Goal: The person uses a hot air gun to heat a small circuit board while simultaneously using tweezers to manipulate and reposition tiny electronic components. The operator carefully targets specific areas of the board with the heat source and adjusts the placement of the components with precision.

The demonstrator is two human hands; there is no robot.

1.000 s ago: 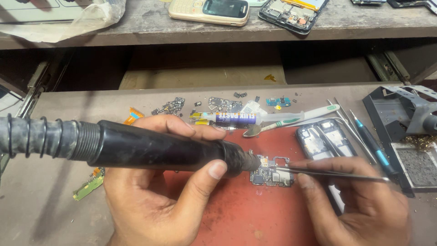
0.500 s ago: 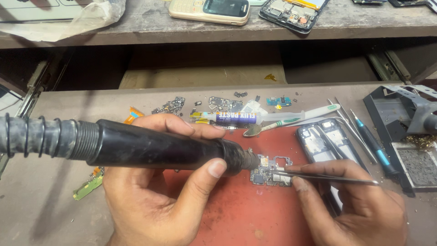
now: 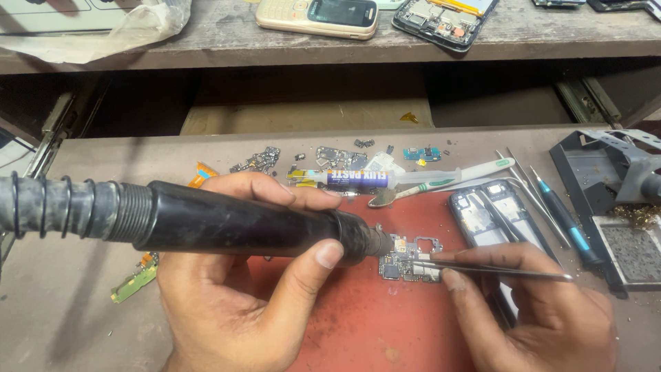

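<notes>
Circuit board (image 3: pixel 411 260), small and bare, lies on the red mat (image 3: pixel 372 324) on the bench (image 3: pixel 82 310), between the two hands. One left hand (image 3: pixel 234 289) is clamped around the thick black hot-air handle (image 3: pixel 234 224), whose nozzle sits just beside the board's left edge. One right hand (image 3: pixel 530 310) pinches a pair of tweezers (image 3: pixel 496 270), the tips touching the board's right side. An open phone shell (image 3: pixel 492 217) lies at the mat's far right corner, nothing loose visible inside it. Behind the mat lie one flux syringe (image 3: pixel 358 180), one toothbrush (image 3: pixel 447 180) and a scatter of small board scraps (image 3: pixel 258 162). On the upper shelf (image 3: pixel 206 48) rest one cream keypad phone (image 3: pixel 318 16) and one opened phone (image 3: pixel 441 19). Against half a second ago, the handle, board and both hands sit in nearly the same places; the tweezers keep their grip at the board.
</notes>
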